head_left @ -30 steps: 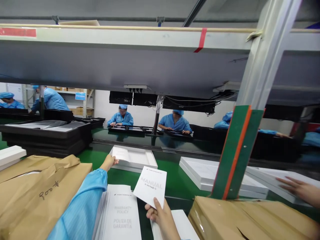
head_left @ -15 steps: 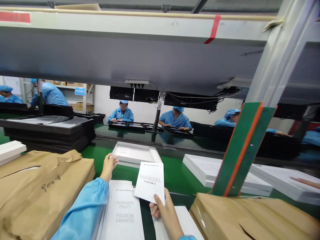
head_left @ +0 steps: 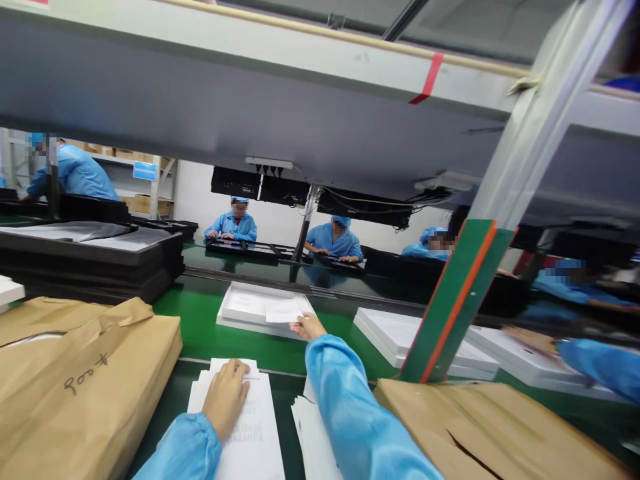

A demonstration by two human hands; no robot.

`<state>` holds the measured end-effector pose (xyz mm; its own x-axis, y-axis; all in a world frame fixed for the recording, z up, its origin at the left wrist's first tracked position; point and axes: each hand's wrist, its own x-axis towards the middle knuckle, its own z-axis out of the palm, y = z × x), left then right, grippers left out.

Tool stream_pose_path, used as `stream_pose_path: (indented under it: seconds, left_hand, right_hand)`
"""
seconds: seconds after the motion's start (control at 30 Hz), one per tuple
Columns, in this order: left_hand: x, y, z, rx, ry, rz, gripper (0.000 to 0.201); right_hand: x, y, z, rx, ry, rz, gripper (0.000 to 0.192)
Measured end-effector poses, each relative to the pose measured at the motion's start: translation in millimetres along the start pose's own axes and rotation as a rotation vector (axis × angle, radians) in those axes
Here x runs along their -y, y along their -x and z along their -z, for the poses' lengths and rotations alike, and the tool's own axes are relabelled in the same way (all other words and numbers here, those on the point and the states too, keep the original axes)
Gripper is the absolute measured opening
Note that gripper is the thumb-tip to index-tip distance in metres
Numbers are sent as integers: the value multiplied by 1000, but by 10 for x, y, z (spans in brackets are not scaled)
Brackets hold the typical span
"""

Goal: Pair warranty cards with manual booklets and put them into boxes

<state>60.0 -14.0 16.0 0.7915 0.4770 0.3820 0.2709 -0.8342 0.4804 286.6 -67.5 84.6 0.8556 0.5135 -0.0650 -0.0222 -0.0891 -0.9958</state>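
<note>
My right hand (head_left: 309,327) reaches forward and pinches the near right corner of a white manual (head_left: 280,311). The manual lies flat in or just over an open white box (head_left: 229,313) on the green belt. My left hand (head_left: 227,399) rests on a stack of white warranty policy leaflets (head_left: 253,447), its fingers bent over the upper part of the top sheet. Part of the leaflet's print is covered by that hand. Beside my right sleeve lies a second stack of white booklets (head_left: 313,443), partly hidden under the arm.
Brown paper packages stand at left (head_left: 100,393) and right (head_left: 480,427). A green and orange post (head_left: 455,300) rises at right, near white boxes (head_left: 390,330). Black trays (head_left: 100,267) are stacked at left. Co-workers in blue sit across the belt; a blue sleeve (head_left: 600,363) reaches in at right.
My right hand has carried the manual forward from above the stacks to the box. My left hand has left the box's left edge and come back onto the warranty leaflets.
</note>
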Motion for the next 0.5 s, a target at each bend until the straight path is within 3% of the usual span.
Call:
stream_pose_path:
  seconds: [0.13,0.27,0.5]
  left_hand:
    - [23,-13,2,-7,8,-15,25]
    - [37,-14,0,-15,24,-24,24]
    - [63,-19,-5,5,-4,-43,24]
  right_hand:
    - [-143,-102,32,-22,137,22,27]
    - [-117,-104,137,-33,357,80,28]
    - [-148,131,601,35,931,60,22]
